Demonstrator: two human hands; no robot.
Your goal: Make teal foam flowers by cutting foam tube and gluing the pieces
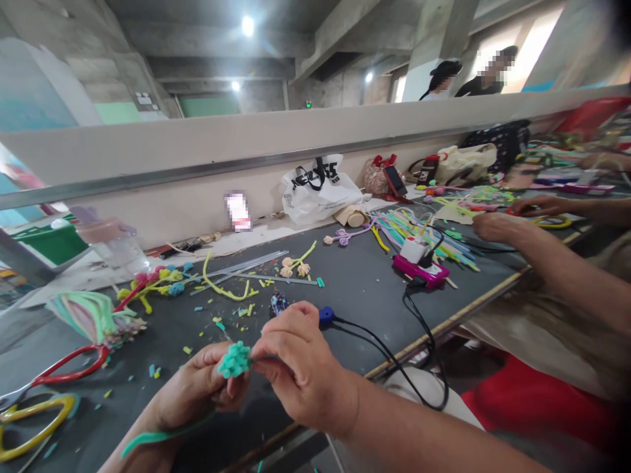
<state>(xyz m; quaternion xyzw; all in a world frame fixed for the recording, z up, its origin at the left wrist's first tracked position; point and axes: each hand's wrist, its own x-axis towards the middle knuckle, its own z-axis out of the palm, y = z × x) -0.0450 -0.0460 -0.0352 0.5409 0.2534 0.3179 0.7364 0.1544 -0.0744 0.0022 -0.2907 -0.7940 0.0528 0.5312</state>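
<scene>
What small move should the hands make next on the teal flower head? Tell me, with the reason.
Probably press the right hand tighter onto the teal flower head while the left hand steadies it: both hands grip it, its curls look loosely bunched, and the teal stem trails below the left wrist.

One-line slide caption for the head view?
Left hand and right hand pinch a teal cluster over a scrap-littered dark table.

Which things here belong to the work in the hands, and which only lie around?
In hand: teal flower, teal stem, left hand, right hand.
Lying about: red scissors, yellow scissors, white bag, pink power strip.
</scene>
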